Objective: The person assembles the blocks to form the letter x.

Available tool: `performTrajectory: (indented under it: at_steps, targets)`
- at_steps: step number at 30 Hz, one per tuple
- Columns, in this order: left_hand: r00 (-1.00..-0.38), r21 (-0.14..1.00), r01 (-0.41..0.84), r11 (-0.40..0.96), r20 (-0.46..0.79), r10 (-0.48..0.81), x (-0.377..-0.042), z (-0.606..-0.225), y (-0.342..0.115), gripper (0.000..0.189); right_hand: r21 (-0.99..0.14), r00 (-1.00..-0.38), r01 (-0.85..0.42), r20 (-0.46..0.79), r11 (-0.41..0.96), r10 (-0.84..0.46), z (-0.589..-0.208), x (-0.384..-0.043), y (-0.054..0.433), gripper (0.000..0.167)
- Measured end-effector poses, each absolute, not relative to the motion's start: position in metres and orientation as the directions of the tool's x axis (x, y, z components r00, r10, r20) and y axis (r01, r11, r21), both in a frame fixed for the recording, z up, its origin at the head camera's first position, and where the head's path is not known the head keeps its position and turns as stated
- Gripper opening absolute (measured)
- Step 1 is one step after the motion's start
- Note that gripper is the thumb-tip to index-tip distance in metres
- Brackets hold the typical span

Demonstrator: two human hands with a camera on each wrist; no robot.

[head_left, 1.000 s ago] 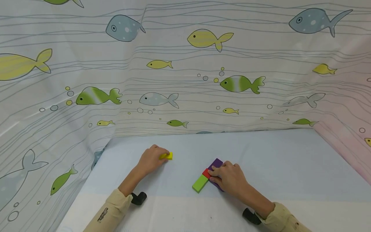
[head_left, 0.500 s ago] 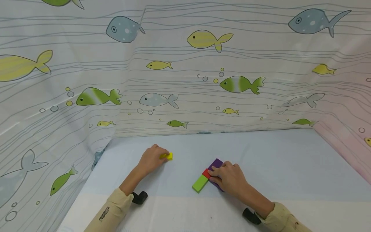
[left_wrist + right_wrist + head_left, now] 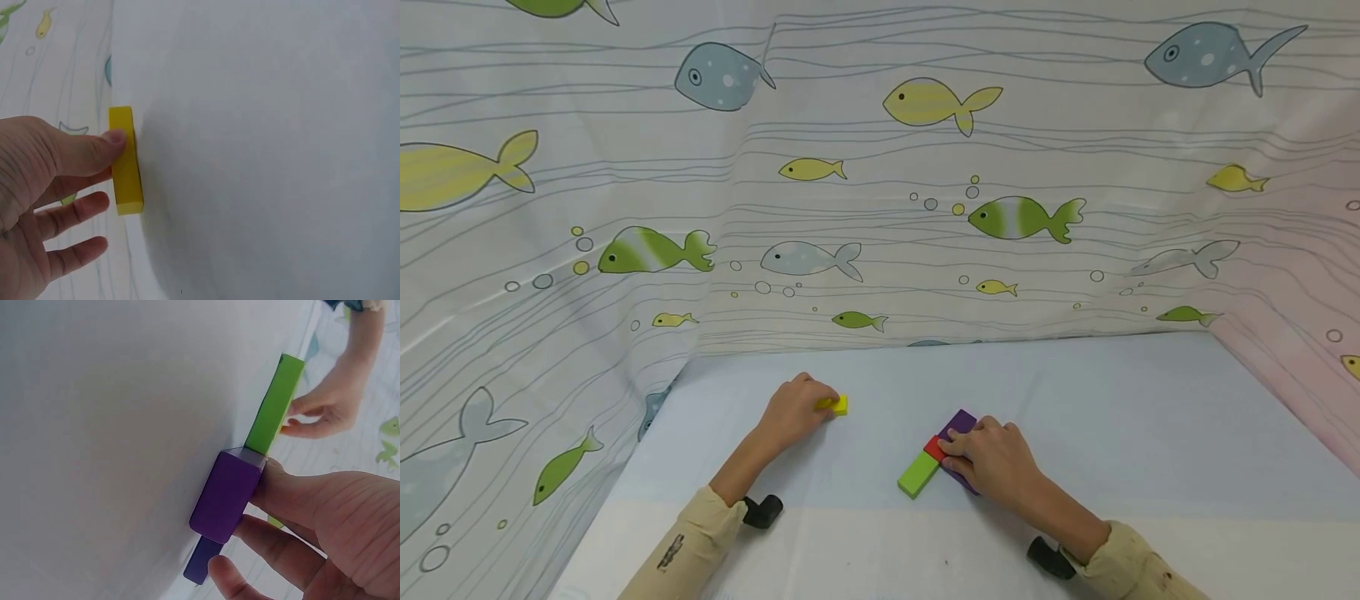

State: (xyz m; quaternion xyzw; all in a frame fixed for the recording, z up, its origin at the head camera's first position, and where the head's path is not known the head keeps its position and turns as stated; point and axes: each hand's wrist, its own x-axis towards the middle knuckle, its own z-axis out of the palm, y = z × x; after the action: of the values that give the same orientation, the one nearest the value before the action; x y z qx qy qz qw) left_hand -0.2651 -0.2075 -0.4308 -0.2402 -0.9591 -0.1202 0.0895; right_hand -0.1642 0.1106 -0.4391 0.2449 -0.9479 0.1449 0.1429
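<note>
My left hand (image 3: 796, 410) pinches a yellow block (image 3: 841, 406) between thumb and fingers, over the left part of the pale blue cloth. In the left wrist view this yellow block (image 3: 127, 164) is long and narrow, with the thumb on its broad face. My right hand (image 3: 996, 460) has its thumb and index fingertips at a small red block (image 3: 933, 449), partly covered. A green block (image 3: 918, 475) extends from the red one toward the lower left. Purple pieces (image 3: 958, 422) show beyond and under the hand. From the right wrist, a purple block (image 3: 225, 497) hides the red one.
A pale cloth (image 3: 1120, 417) covers the table, with a cream band (image 3: 1225, 550) at the front. A fish-print curtain (image 3: 880, 208) stands behind and at the sides. Black wrist-worn pieces (image 3: 763, 511) sit below both cuffs.
Almost nothing moves. The left hand and yellow block shift by a hair to the right; the right hand and the other blocks hold still.
</note>
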Motion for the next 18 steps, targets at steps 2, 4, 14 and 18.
performTrajectory:
  at_steps: [2,4,14,18]
  targets:
    - [-0.867,0.179,0.484,0.857,0.228,0.442,-0.266,-0.432,-0.207,0.024,-0.201,-0.839,-0.505,0.342,0.839,-0.423,-0.439,-0.164,0.111,0.029]
    - [-0.865,0.174,0.489,0.855,0.228,0.448,-0.266,-0.433,-0.206,0.024,-0.196,-0.837,-0.508,0.344,0.839,-0.426,-0.439,-0.164,0.111,0.029]
    - [-0.841,0.185,0.529,0.828,0.246,0.482,-0.259,-0.428,-0.196,0.023,-0.187,-0.823,-0.524,0.360,0.831,-0.439,-0.439,-0.164,0.112,0.029]
    - [-0.826,0.179,0.551,0.815,0.252,0.504,-0.257,-0.426,-0.193,0.023,-0.190,-0.823,-0.525,0.361,0.829,-0.439,-0.439,-0.164,0.112,0.029]
